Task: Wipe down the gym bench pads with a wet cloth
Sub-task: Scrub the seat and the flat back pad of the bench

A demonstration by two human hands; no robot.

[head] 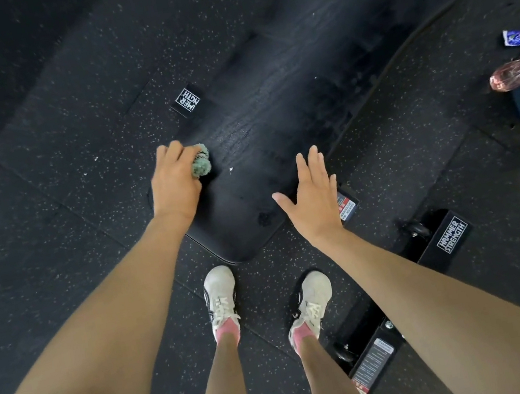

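Bench pad (255, 121) is lying under and ahead of my fingers, looking streaked with damp beyond them. I am bunching the green cloth (200, 164) in my left hand (174, 180), fingers clenched round it by the pad's left edge, likely so it presses firmly. My right hand (312, 194) is spreading released fingers over the right edge, probably for balance.

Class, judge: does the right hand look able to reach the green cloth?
Probably yes: the right hand is open, and only bare pad separates it from the cloth the left hand grips.
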